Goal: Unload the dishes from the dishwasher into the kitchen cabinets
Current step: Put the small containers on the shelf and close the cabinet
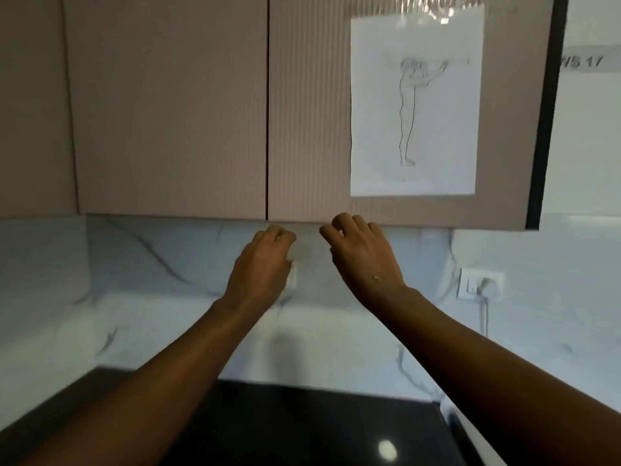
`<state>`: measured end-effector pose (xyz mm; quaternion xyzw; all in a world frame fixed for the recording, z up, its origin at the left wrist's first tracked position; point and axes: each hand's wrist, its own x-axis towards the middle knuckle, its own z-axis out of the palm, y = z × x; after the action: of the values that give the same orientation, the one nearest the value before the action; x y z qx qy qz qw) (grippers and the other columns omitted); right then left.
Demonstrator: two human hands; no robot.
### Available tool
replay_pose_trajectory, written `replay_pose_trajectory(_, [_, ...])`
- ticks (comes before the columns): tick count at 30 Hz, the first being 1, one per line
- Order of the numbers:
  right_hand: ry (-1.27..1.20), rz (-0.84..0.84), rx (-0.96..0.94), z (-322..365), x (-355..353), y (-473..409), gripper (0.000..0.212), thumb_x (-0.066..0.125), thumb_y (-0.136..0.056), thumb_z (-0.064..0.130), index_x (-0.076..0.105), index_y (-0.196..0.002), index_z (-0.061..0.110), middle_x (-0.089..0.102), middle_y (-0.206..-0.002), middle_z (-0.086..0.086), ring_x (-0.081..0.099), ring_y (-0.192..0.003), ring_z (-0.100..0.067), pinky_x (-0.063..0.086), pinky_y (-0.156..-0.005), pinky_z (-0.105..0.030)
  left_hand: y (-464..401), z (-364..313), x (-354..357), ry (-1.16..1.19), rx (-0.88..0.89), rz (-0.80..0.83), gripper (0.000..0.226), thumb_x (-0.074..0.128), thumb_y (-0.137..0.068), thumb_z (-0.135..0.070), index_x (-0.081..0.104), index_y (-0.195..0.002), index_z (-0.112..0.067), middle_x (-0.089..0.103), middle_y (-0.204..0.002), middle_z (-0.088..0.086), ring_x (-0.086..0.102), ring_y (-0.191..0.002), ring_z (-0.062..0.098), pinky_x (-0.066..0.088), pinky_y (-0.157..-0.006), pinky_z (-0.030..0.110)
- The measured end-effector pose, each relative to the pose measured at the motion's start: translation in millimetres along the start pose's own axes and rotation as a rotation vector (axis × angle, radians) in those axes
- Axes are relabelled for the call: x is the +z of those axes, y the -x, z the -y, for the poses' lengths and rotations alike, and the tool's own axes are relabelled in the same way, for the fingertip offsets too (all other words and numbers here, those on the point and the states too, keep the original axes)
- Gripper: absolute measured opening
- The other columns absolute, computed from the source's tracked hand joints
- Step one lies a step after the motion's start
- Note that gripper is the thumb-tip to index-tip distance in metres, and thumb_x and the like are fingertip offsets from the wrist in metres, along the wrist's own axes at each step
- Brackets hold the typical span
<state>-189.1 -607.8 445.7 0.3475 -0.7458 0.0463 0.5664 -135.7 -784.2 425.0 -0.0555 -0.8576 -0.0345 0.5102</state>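
Reaching up with both arms toward the lower edge of the wall cabinet [302,129], at the seam between left door [168,112] and right door [309,112]. Left hand [260,260] just below the edge, fingers loosely curled, nothing held. Right hand [361,250] a little higher, fingertips [349,220] at or over the bottom edge of the right door; contact likely but cannot be confirmed. No grip closed on any object in either hand. Placement judged deliberate: no handles visible on the doors, so opening presumably done by hooking fingers under the lower lip beside the seam.

No dishes in view; dishwasher not in view. Cabinets shut, so storage space not yet accessible. Task step judged as opening the cabinet ahead of loading.

Door fronts matt, pinkish-beige, finely ribbed in vertical lines; flat and rectangular, dark narrow gap between them. Dark side panel [547,112] at the right end. White sheet of paper [415,102] fixed flat to the right door, bearing a thin line drawing of a standing figure. Backsplash [151,257] white with grey veining, marble-like, smooth. White wall socket [480,284] at right with a plug and cable hanging down. Surface [319,425] below dark, glossy, showing one bright reflection of light.
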Motion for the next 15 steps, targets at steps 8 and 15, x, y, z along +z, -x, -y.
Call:
replay_pose_trajectory(8, [-0.263,0.312,0.072,73.0,-10.4,205.1,0.045,0.076,-0.066,0.0,0.063,-0.107,0.012,0.063,-0.094,-0.009,0.059,-0.078,-0.026,0.048,-0.066,-0.035,147.1,-47.6,22.7,0.016,-0.391,0.33,0.03,0.061,-0.091,-0.018,0.056,-0.121,-0.012,0.055,-0.127,0.008,0.053,-0.114,0.025,0.046,-0.089,0.035])
replay_pose_trajectory(15, [-0.387,0.493,0.177,86.1,-63.3,354.3,0.035,0.072,-0.074,0.012,0.064,-0.108,0.012,0.062,-0.096,-0.01,0.06,-0.08,-0.029,0.048,-0.07,-0.035,279.6,-140.6,13.5,0.111,-0.525,0.382,0.023,0.063,-0.088,-0.016,0.061,-0.11,-0.01,0.059,-0.115,0.008,0.056,-0.106,0.026,0.047,-0.088,0.037])
